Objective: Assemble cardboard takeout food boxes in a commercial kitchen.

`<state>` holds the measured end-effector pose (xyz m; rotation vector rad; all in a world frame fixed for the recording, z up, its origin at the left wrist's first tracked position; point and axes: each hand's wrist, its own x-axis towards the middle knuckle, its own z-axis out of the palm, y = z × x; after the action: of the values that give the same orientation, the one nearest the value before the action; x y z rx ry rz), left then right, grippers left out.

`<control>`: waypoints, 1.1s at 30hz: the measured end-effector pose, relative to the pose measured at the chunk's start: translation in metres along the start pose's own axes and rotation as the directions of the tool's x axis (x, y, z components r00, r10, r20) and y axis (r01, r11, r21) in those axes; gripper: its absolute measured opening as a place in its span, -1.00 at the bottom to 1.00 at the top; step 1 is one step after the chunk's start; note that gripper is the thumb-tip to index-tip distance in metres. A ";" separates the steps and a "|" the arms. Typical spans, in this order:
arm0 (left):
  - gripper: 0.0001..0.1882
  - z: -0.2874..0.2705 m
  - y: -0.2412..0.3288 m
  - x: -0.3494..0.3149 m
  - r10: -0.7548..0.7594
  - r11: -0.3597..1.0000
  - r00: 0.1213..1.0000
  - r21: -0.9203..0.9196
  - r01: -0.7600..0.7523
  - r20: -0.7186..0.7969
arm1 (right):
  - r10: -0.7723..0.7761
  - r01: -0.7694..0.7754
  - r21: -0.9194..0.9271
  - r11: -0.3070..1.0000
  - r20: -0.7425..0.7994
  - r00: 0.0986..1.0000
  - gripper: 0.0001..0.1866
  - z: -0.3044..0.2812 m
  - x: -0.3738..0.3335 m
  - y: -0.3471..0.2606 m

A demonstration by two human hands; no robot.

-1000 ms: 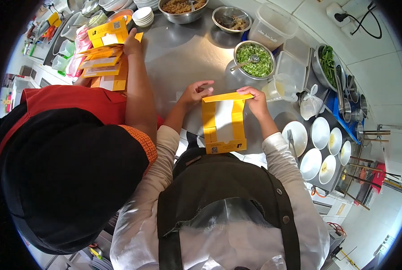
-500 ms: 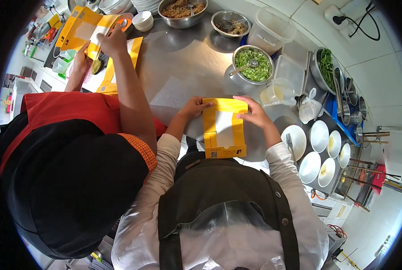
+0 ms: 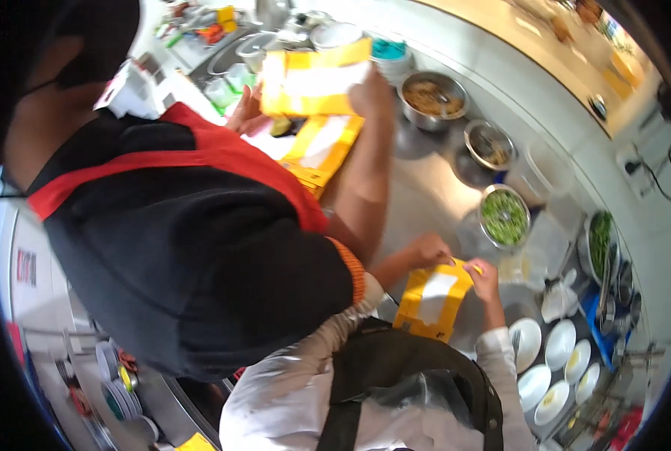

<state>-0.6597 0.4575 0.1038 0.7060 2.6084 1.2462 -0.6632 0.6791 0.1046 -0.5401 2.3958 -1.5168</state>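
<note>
A yellow cardboard food box with a white panel lies in front of me over the steel counter's near edge, opened out flat. My left hand grips its far edge near the left corner. Gripping the far right corner, my right hand has its fingers closed on the card. Blur hides the exact finger positions. On my left, a co-worker in a black top and red apron holds another yellow box in both hands. More yellow card lies on the counter beneath it.
Beyond my hands stand a bowl of chopped greens, a small metal bowl and a larger bowl of brown food. At right are several white bowls and a tied plastic bag. The co-worker's body stands close on my left.
The view has swung left and tilted, shifting my hands and box to the right in the picture. My right hand's fingers have closed at the box's far corner. The co-worker's box has turned.
</note>
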 end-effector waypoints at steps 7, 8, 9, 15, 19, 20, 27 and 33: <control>-0.72 -0.022 0.005 -0.003 0.115 0.982 0.986 -0.136 -0.131 -0.118 | 0.193 -0.169 0.324 0.931 -0.043 0.980 -0.86 0.002 -0.003 -0.003; -0.72 -0.021 0.003 -0.003 0.118 0.982 0.985 -0.132 -0.135 -0.129 | 0.196 -0.160 0.399 0.903 -0.051 0.979 -0.83 0.004 -0.003 -0.002; -0.71 -0.021 0.002 -0.004 0.156 0.959 0.975 -0.211 -0.188 -0.162 | 0.188 -0.153 0.394 0.906 -0.050 0.981 -0.83 0.003 -0.003 -0.001; -0.63 -0.034 -0.002 -0.016 0.040 0.936 0.960 -0.325 -0.132 -0.276 | 0.209 -0.049 0.521 0.852 -0.254 0.944 -0.88 0.000 -0.004 0.012; -0.65 -0.024 -0.004 -0.014 -0.016 0.902 0.930 -0.406 -0.144 -0.367 | 0.212 -0.012 0.575 0.818 -0.283 0.935 -0.87 0.003 -0.004 0.020; -0.69 -0.024 -0.004 -0.012 -0.017 0.896 0.938 -0.423 -0.139 -0.345 | 0.228 -0.001 0.626 0.780 -0.282 0.932 -0.86 0.003 -0.004 0.021; -0.76 -0.025 -0.008 -0.017 -0.131 0.860 0.953 -0.510 -0.028 -0.272 | 0.197 -0.005 0.683 0.730 -0.204 0.959 -0.76 0.000 -0.009 0.000; -0.74 -0.019 -0.010 -0.018 -0.264 0.685 0.939 -0.728 0.022 -0.220 | 0.170 0.011 0.493 0.870 -0.320 0.932 -0.78 0.002 -0.005 0.011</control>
<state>-0.6543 0.4304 0.1067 0.1444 1.9917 2.2571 -0.6594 0.6838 0.0937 -0.0495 2.0869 -2.2357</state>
